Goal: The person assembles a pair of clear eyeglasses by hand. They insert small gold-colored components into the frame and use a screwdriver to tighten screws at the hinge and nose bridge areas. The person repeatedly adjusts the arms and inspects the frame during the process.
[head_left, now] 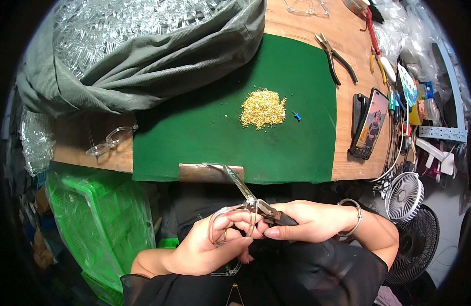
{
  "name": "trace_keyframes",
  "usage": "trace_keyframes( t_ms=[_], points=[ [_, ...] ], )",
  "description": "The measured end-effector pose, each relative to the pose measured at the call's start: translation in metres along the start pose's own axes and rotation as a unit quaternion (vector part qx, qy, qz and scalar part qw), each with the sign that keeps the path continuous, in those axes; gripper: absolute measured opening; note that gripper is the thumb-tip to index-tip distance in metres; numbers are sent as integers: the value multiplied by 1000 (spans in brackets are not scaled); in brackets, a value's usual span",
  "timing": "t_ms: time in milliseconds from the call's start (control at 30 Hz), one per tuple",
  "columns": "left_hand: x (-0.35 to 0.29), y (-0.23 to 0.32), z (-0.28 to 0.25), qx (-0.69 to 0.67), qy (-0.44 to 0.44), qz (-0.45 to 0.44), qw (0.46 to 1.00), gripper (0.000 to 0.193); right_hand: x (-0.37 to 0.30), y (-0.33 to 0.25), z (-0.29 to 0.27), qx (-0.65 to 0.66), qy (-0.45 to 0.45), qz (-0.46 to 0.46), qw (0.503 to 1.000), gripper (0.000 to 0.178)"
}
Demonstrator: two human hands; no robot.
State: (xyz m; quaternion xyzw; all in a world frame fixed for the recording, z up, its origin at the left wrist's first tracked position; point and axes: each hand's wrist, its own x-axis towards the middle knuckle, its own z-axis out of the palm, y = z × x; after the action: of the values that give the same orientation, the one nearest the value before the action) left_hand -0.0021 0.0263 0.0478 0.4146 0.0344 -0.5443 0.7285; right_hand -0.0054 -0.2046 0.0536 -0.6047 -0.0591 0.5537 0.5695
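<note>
Near the mat's front edge, my left hand is closed around a clear eyeglass frame, its fingers around one rim. One temple arm stretches up and away, its tip over a brownish block at the table edge. My right hand, a metal bangle on its wrist, is closed on dark-handled pliers. The pliers' jaws meet the frame at the hinge corner; the exact contact is too small to make out. Beyond lies a pile of tiny gold-coloured metal parts on the green mat.
A blue push pin lies by the pile. Another clear frame rests left, below a grey cloth and heaped clear frames. Rightward are spare pliers, a propped phone and fans. A green crate stands lower left.
</note>
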Motion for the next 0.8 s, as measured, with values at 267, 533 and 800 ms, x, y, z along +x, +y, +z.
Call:
trace_keyframes(
  t_ms=[267,533,800],
  points=[
    [-6,-15,-2,2,4,39,999,33,-1,2,13,-124,104,-41,986,25],
    [-8,-16,-5,326,1,176,929,26,5,16,15,-407,286,-274,823,38],
    [-4,-15,-7,453,5,305,838,31,9,21,13,-441,280,-308,795,37]
  ],
)
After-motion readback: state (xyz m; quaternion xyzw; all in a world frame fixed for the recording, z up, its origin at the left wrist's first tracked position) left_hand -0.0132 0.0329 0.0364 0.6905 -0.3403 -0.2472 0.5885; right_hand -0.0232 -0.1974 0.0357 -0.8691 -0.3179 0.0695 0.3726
